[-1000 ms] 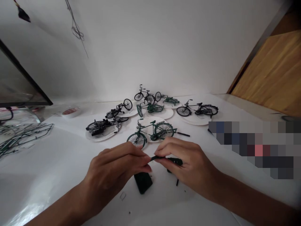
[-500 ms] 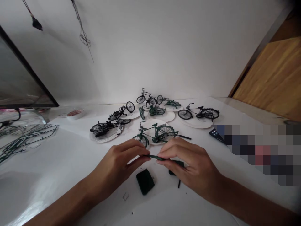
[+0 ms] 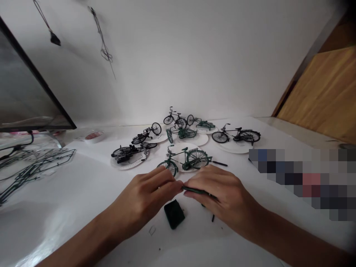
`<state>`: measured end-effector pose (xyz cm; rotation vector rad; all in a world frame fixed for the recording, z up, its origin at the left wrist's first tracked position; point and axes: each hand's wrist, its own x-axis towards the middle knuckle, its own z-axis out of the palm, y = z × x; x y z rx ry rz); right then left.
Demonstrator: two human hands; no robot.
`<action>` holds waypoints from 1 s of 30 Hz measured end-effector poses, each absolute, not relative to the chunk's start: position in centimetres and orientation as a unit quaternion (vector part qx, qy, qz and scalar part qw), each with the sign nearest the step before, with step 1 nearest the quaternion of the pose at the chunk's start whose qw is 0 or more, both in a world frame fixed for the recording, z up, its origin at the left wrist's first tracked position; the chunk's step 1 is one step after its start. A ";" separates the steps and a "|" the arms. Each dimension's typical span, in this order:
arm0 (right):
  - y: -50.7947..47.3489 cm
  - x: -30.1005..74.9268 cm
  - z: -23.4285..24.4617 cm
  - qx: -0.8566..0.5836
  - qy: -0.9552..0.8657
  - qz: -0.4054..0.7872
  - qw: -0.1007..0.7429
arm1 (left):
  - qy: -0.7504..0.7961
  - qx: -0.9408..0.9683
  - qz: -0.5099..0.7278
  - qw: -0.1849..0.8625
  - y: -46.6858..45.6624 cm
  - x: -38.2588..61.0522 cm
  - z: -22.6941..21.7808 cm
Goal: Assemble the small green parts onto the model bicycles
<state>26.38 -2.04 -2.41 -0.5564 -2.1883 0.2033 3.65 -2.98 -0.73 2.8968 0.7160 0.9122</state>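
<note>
The left hand (image 3: 144, 194) and right hand (image 3: 222, 194) meet low in the middle of the view, near the front of the white counter (image 3: 83, 222). The right hand's fingers (image 3: 194, 184) pinch a slim dark green plastic part (image 3: 196, 190), and the left hand's fingertips (image 3: 180, 184) close on its near end. Neither hand is released, though the fingers hide much of the part.

Just below the hands lies a dark green block (image 3: 174, 214), with a small black pin (image 3: 213, 218) under the right hand and a tiny clear scrap (image 3: 152, 230) nearer the front. Directly beyond the hands, almost touching the left fingertips' line of reach, stands the front wheel of a green model bicycle (image 3: 183, 159) on a paper plate (image 3: 182, 145), with a black rod (image 3: 219, 163) just beside it.

Further model bicycles (image 3: 175, 119) on plates crowd toward the counter's far edge. Green plastic sprue frames (image 3: 36, 172) sit at the left edge, beyond them a roll of tape (image 3: 94, 136) and a dark screen (image 3: 27, 81). A blurred patch (image 3: 303, 181) covers the right side, below a wooden panel (image 3: 317, 96).
</note>
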 end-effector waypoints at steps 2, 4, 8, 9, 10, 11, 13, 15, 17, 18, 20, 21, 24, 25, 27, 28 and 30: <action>-2.0 26.3 -2.4 -0.218 -0.878 0.075 0.419 | 0.228 0.932 0.280 0.014 -2.7 3.3 -0.3; -1.7 26.5 -2.6 -0.227 -0.872 0.082 0.426 | 0.243 0.935 0.257 0.022 -2.1 2.2 0.2; -0.9 27.2 -3.3 -0.278 -0.843 0.125 0.443 | 0.373 0.915 0.128 0.084 -0.8 -1.4 0.8; -0.7 27.3 -3.4 -0.291 -0.838 0.137 0.441 | 0.397 0.906 0.092 0.111 -0.6 -2.2 0.8; -0.6 27.4 -3.5 -0.303 -0.833 0.148 0.439 | 0.418 0.897 0.065 0.130 -0.6 -2.8 0.7; -0.6 27.5 -3.6 -0.311 -0.829 0.159 0.436 | 0.430 0.890 0.046 0.146 -0.6 -3.2 0.6; -0.7 27.4 -3.5 -0.319 -0.825 0.178 0.432 | 0.435 0.886 0.028 0.157 -0.8 -3.2 0.3; -0.9 27.2 -3.4 -0.321 -0.822 0.195 0.427 | 0.425 0.893 0.027 0.144 -1.1 -2.7 0.0; -1.1 27.0 -3.2 -0.322 -0.819 0.222 0.419 | 0.415 0.900 0.030 0.126 -1.2 -2.0 -0.2; -1.2 26.9 -3.1 -0.325 -0.816 0.241 0.413 | 0.414 0.901 0.033 0.122 -1.2 -1.8 -0.2; -1.4 26.9 -3.0 -0.332 -0.803 0.286 0.403 | 0.424 0.896 0.045 0.126 -1.1 -1.6 -0.1; -1.5 26.9 -2.9 -0.336 -0.795 0.308 0.400 | 0.431 0.891 0.060 0.128 -1.2 -1.5 0.0; -1.6 26.9 -2.7 -0.362 -0.762 0.366 0.392 | 0.434 0.880 0.141 0.130 -1.4 -1.3 0.2; -1.6 26.9 -2.7 -0.368 -0.749 0.388 0.391 | 0.428 0.877 0.175 0.131 -1.6 -1.1 0.2; -1.4 27.0 -2.8 -0.366 -0.712 0.451 0.395 | 0.411 0.870 0.236 0.139 -1.8 -0.6 0.0; -1.2 27.0 -2.9 -0.355 -0.690 0.490 0.398 | 0.403 0.867 0.258 0.140 -1.9 -0.3 -0.1; -0.9 27.0 -3.1 -0.330 -0.640 0.564 0.405 | 0.388 0.865 0.294 0.125 -2.0 0.3 -0.4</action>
